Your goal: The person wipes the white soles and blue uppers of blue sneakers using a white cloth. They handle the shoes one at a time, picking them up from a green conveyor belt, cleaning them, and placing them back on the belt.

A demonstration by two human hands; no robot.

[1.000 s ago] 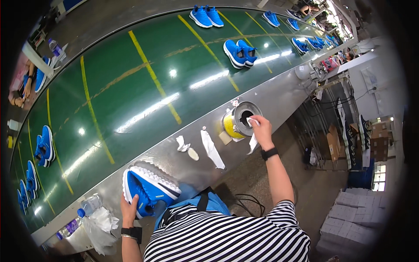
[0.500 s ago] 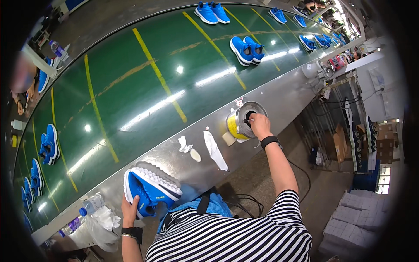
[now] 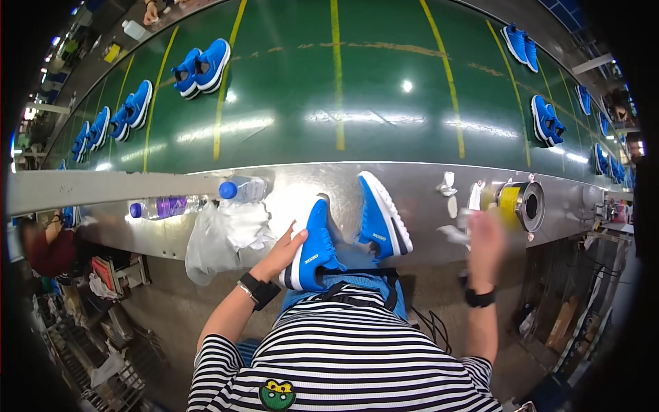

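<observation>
1. Saw the left hand point(image 3: 278, 251) grasping the first blue shoe point(image 3: 316, 240) by its outer side, with thumb on top.
2. Found this first shoe to the right of the left hand, above the near part of the tabletop point(image 3: 422, 189); long axis running away from the striped shirt point(image 3: 343, 336), toe toward the green belt point(image 3: 384, 86) and a little inclined to the right.
3. Found the second blue shoe point(image 3: 379, 223) apart from the first, to its right; toe also toward the belt, but slightly inclined to the left, with white sole facing right.
4. Saw the right hand point(image 3: 487, 242) farther right, near the yellow can point(image 3: 509, 201) and strongly blurred; could not tell if released, clenched or pinching something (perhaps the white strip point(image 3: 455, 235) just beside, perhaps nothing).
5. Judged the left hand as nearer to the first shoe, because already around it; placed the second shoe between both hands, touched by neither, and could not say with certainty on which side nearer.
</observation>
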